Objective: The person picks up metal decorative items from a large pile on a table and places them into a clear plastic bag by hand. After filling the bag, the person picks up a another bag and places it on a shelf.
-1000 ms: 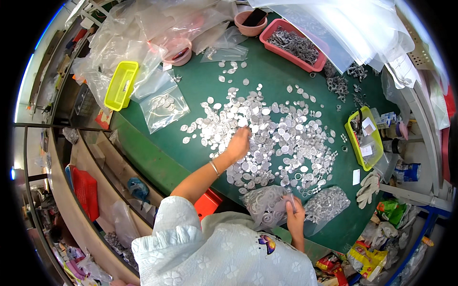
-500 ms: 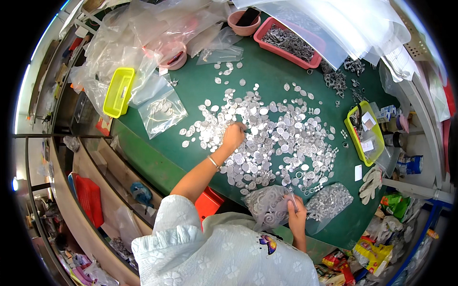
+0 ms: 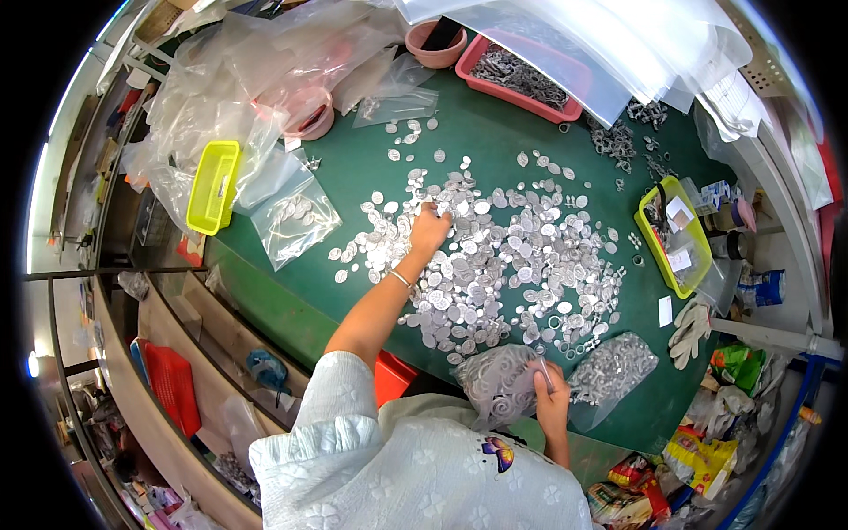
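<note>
A wide heap of small silver oval medals (image 3: 468,291) is spread over the green table (image 3: 371,168). At the heap's far left part, my left hand (image 3: 430,230) reaches down with curled fingers touching the pieces; whatever is between the fingertips is too small to make out. Close to my body, my right hand (image 3: 552,397) grips the gathered top edge of a clear plastic bag (image 3: 496,386) filled with ring-shaped pieces. Just right of that hand lies another clear bag (image 3: 614,369), packed with small silver-grey parts.
A pink tray (image 3: 521,75) of dark metal parts stands at the back. Yellow-green baskets sit left (image 3: 213,187) and right (image 3: 676,237). A flat clear bag (image 3: 294,212) with a few medals lies left. Gloves (image 3: 689,332) rest at the right edge; plastic sheets (image 3: 265,62) cover the back left.
My left hand has moved a little farther out over the medals, its fingers still curled. My right hand keeps its hold on the bag of rings. The view has shifted slightly.
</note>
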Demonstrator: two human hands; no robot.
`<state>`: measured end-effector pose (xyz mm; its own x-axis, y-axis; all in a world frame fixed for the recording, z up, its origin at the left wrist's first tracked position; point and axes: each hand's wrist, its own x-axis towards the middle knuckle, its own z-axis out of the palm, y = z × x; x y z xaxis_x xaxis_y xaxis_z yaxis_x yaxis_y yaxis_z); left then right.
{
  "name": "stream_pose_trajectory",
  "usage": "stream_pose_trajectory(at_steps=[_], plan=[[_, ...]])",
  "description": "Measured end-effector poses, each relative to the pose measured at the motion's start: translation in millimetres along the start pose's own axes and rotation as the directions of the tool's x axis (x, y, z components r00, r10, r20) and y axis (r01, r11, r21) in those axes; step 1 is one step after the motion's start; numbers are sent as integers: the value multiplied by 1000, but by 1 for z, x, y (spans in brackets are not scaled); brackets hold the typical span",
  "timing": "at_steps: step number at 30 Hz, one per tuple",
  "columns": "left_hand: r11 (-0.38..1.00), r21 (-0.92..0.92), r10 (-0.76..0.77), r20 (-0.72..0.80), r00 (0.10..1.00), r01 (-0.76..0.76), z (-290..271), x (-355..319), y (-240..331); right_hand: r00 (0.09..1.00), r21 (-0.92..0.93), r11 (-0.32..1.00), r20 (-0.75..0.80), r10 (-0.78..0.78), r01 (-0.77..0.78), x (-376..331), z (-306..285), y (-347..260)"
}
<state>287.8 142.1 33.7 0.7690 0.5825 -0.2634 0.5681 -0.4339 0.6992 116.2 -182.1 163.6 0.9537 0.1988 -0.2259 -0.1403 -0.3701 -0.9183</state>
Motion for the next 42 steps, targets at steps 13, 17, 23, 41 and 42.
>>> stream_pose_trajectory(at_steps=[13, 17, 23, 41, 42], plan=[[935, -9, 329, 393, 858, -355, 57, -58, 56, 999, -14, 1000, -34, 0, -1, 0, 2, 3], [983, 16, 182, -141, 973, -182, 46, -46, 23, 999, -9, 1000, -32, 12, -12, 0, 4, 1], [993, -67, 83, -192, 978, -97, 38, -37, 1, 1000, -9, 1000, -28, 15, -15, 1, 3, -1], [940, -306, -224, -216, 950, 152, 49, -23, -4, 1000, 16, 1000, -10, 15, -15, 2, 2, 1], [949, -261, -235, -216, 948, 176, 47, -16, -12, 1000, 13, 1000, -4, 9, -9, 1, 2, 3]])
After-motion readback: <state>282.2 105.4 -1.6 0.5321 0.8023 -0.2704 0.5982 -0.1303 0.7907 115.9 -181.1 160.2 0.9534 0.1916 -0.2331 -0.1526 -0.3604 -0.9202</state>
